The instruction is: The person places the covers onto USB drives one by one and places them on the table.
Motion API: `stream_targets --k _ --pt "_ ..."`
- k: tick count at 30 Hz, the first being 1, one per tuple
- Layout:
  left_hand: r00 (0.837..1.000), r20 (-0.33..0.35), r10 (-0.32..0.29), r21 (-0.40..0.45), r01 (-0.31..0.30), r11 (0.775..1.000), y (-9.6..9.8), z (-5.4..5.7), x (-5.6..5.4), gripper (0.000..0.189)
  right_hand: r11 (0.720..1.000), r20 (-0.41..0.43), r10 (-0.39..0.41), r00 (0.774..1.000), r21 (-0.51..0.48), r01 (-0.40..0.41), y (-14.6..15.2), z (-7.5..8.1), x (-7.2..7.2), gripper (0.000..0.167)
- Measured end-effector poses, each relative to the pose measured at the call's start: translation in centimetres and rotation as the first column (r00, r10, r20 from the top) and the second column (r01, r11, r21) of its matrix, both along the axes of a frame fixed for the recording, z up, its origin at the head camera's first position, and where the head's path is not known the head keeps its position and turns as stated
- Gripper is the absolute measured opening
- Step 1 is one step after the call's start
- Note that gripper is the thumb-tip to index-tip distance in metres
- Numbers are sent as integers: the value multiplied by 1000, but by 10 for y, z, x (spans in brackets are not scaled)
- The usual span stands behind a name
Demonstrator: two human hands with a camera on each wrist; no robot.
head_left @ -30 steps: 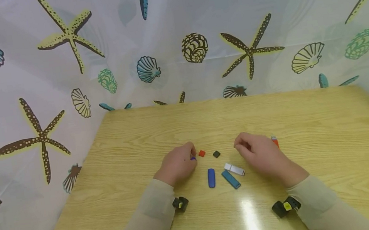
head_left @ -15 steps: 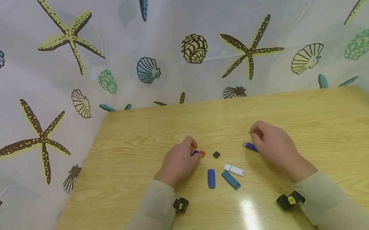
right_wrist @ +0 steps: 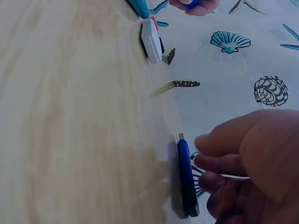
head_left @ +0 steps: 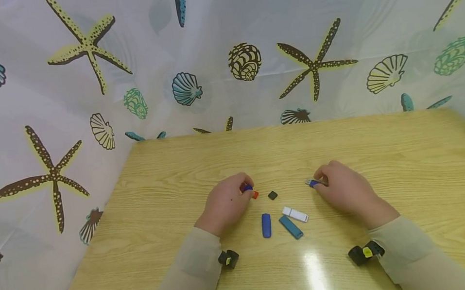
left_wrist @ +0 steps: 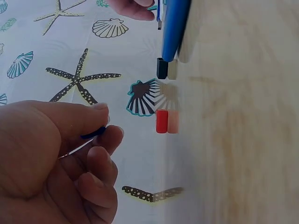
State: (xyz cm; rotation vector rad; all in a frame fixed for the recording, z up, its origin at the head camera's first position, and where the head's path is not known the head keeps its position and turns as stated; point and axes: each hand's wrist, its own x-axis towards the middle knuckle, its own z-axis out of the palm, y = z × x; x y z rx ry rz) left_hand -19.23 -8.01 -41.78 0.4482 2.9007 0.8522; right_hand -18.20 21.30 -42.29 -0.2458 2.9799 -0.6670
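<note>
"Checking L hand [head_left: 224,200] first from my end of the link: what's it got?"

"Thumb and finger pinching a small blue cap [head_left: 247,188], up off the table [head_left: 173,162]. Makes sense imo: a thing that tiny only leaves room for fingertips."

"And R hand [head_left: 344,189]?"

"Right at the blue USB stick [right_wrist: 184,161], which lies on the table, well right of the loose caps. Fingers loosely bent. On the head cam I'd swear they had it; R wrist cam shows me a thin gap btwn thumb and stick, so I'd call it no grip yet."

"Why's it lying like that?"

"Metal end faces L hand. My guess: leaves the fingers the body side and keeps the metal uncovered."

"Is L hand on the red cap [head_left: 255,194]?"

"Head cam looks that way, since they overlap. L wrist cam says no: cap's on the table, apart from the fingers. Black cap [head_left: 272,195] sits beside it w/ a gap, prob so neither crowds the other."

"Rest?"

"Second blue stick [head_left: 266,225], teal stick [head_left: 291,226], white stick [head_left: 295,214], all on the near side. Can't tell if teal and white touch. Only head cam gives me the full layout."
</note>
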Motion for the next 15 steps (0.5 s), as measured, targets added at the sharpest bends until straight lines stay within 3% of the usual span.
stream_targets --k 6,15 --pt "999 -16 -27 -8 27 1000 1 0 1 19 998 10 38 999 57 -38 0 0 0 21" --pt "998 0 -70 2 70 998 2 1 2 26 994 63 88 994 53 -91 -4 3 3 12"
